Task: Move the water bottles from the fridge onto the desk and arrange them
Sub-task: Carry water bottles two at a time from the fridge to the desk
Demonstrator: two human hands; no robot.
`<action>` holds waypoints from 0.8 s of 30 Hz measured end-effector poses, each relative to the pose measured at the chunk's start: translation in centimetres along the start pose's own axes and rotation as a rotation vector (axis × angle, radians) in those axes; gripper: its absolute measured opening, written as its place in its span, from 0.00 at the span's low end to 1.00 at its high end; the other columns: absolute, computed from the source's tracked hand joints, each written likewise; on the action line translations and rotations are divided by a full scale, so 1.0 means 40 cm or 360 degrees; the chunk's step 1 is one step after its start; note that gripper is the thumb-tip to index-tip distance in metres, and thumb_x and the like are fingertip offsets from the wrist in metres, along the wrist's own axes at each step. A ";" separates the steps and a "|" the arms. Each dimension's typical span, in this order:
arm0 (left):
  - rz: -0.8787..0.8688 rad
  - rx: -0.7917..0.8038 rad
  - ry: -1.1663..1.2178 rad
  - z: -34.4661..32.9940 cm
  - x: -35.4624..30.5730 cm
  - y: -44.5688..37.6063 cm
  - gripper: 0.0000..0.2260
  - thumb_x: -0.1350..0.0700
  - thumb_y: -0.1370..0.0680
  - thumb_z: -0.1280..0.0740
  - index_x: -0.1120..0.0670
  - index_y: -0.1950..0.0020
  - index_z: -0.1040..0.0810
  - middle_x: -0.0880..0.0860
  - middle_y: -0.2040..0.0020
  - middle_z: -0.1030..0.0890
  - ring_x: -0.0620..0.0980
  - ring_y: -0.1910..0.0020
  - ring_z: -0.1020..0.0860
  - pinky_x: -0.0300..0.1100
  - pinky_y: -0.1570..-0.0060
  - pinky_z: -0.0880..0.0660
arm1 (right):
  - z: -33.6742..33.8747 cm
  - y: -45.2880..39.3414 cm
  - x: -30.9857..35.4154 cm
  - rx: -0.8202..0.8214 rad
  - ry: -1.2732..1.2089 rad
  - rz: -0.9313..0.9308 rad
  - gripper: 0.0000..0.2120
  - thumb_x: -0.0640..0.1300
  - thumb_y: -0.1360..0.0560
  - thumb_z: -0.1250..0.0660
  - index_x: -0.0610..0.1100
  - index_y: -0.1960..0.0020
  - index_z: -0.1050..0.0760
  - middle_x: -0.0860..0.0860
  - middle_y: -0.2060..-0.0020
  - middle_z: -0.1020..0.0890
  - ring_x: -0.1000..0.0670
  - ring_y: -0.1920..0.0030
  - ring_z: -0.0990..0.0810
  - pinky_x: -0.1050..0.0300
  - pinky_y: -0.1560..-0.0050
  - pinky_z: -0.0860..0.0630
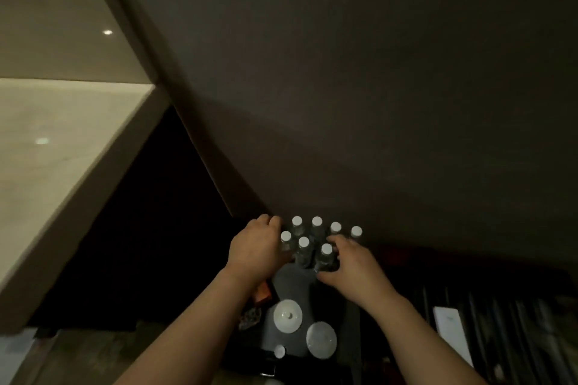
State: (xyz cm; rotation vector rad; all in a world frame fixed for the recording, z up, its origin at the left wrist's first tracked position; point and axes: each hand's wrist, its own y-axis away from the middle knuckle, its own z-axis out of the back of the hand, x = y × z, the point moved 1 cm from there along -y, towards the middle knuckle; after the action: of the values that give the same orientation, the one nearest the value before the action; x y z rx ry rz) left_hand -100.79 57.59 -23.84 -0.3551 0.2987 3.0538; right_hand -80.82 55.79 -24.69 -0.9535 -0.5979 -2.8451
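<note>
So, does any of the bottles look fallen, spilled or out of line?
Nothing stands out. The seven water bottles stand upright with white caps on, in two rough rows. The left hand and right hand flank the group. The scene is dark, so small spills would not show.

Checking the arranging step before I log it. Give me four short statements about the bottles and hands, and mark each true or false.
1. Seven white caps show in the cluster of water bottles. True.
2. The bottles lie on their sides. False: they stand upright, caps up.
3. Both hands are at the cluster, the left hand on its left side and the right hand on its right. True.
4. The two round white lids lie beyond the bottles, against the wall. False: they lie nearer the person, between the forearms.
</note>
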 end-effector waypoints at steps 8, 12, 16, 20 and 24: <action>0.0080 0.0170 0.0201 -0.259 0.146 -0.181 0.27 0.43 0.27 0.31 0.51 0.31 0.29 0.52 0.38 0.25 0.54 0.39 0.25 0.46 0.47 0.25 | -0.235 -0.229 -0.085 -0.0113 -0.0168 -0.0275 0.35 0.48 0.34 0.22 0.47 0.31 0.31 0.47 0.38 0.24 0.47 0.37 0.25 0.59 0.38 0.29; 0.0106 0.0214 0.0217 -0.402 0.191 -0.260 0.25 0.46 0.26 0.31 0.52 0.31 0.29 0.54 0.38 0.25 0.55 0.39 0.25 0.47 0.48 0.24 | -0.347 -0.331 -0.146 -0.0235 -0.0173 -0.0298 0.38 0.47 0.35 0.22 0.45 0.29 0.33 0.45 0.36 0.25 0.45 0.35 0.27 0.58 0.35 0.31; 0.0126 0.0240 0.0339 -0.531 0.236 -0.336 0.27 0.45 0.28 0.28 0.53 0.33 0.28 0.55 0.39 0.24 0.57 0.41 0.24 0.49 0.48 0.23 | -0.452 -0.405 -0.187 -0.0308 -0.0043 -0.0305 0.41 0.49 0.35 0.22 0.42 0.27 0.36 0.42 0.35 0.27 0.43 0.33 0.28 0.51 0.33 0.30; 0.0094 0.0307 0.0560 -0.618 0.252 -0.371 0.29 0.47 0.32 0.24 0.52 0.34 0.27 0.55 0.39 0.22 0.56 0.42 0.22 0.47 0.47 0.23 | -0.526 -0.436 -0.212 -0.0365 -0.0073 -0.0343 0.41 0.46 0.33 0.22 0.40 0.26 0.38 0.41 0.33 0.29 0.43 0.32 0.29 0.57 0.33 0.32; 0.0113 0.0294 0.0804 -0.667 0.254 -0.369 0.25 0.53 0.33 0.23 0.51 0.37 0.25 0.52 0.42 0.19 0.53 0.44 0.20 0.42 0.49 0.25 | -0.570 -0.445 -0.225 -0.0512 -0.0274 -0.0414 0.36 0.42 0.30 0.24 0.41 0.27 0.37 0.42 0.33 0.28 0.46 0.34 0.27 0.67 0.41 0.35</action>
State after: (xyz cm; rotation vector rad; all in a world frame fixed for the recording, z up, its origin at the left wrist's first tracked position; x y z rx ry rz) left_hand -103.66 67.11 -54.40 -1.1210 0.6184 2.9189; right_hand -89.95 62.92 -52.67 -1.2645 -0.2980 -3.1800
